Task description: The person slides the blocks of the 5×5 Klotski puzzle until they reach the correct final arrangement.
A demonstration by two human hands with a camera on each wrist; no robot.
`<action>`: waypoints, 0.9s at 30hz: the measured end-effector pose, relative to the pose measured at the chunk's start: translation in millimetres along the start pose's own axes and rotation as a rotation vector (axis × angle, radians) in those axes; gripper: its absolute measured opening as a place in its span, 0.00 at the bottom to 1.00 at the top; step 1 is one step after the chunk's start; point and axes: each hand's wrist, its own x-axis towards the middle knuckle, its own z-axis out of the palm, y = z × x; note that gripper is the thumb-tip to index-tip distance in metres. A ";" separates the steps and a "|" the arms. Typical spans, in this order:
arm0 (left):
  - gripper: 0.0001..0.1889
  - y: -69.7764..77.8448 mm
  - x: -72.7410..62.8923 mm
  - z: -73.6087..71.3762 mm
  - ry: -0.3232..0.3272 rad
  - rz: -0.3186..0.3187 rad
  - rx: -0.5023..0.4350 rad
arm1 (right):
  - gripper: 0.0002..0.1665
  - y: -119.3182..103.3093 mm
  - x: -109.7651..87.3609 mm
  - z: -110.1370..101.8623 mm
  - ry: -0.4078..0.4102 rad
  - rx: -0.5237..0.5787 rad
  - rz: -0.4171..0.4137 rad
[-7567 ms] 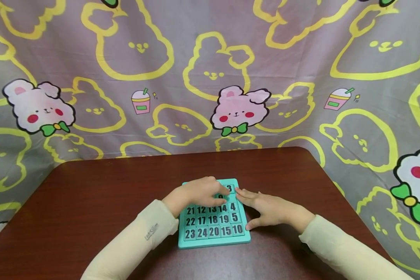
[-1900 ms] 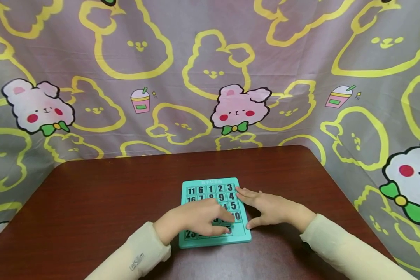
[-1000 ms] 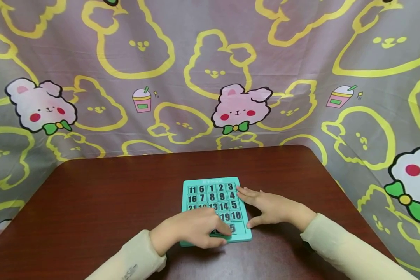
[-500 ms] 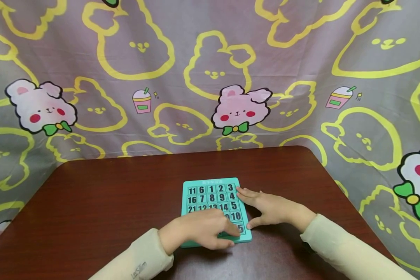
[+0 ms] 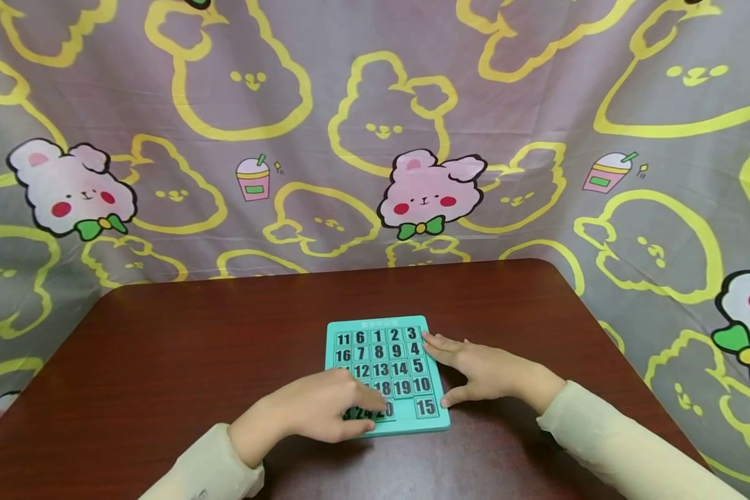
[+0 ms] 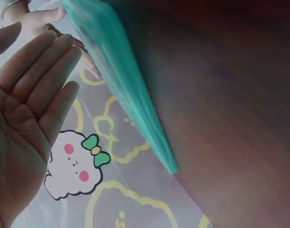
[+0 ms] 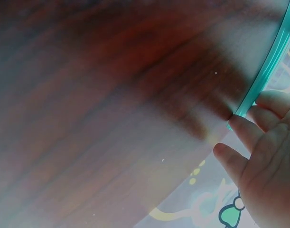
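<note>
A turquoise sliding number puzzle (image 5: 380, 352) lies flat on the table. Its bottom row has an open slot between the 20 tile (image 5: 388, 410) and the 15 tile (image 5: 426, 407), which sits in the right corner. My left hand (image 5: 312, 406) reaches over the lower left of the puzzle, index fingertip at the 20 tile, covering several tiles. Along the right edge, my right hand (image 5: 484, 375) rests with fingers spread, fingertips and thumb against the frame. The right wrist view shows those fingertips at the turquoise rim (image 7: 268, 66); the left wrist view shows my left palm (image 6: 21, 123) with fingers extended.
The dark reddish-brown table (image 5: 225, 333) extends around the puzzle. Behind it and at both sides hangs a grey curtain (image 5: 325, 160) with cartoon rabbits and yellow outlines.
The 4, 5 and 10 tiles have slid up the right column, then 15 slid right into the corner. My left hand has moved down, then left. My right hand stays put.
</note>
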 end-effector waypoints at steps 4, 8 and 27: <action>0.15 0.6 -8.1 2.1 0.002 -0.013 0.013 | 0.58 -0.2 -0.4 -0.2 0.002 0.002 0.000; 0.14 1.3 -8.6 4.1 0.018 0.002 0.034 | 0.58 0.2 -0.5 -0.3 0.003 0.002 -0.001; 0.11 8.5 19.7 10.0 -0.015 0.118 0.066 | 0.58 -2.4 -1.6 -2.1 0.000 0.009 -0.013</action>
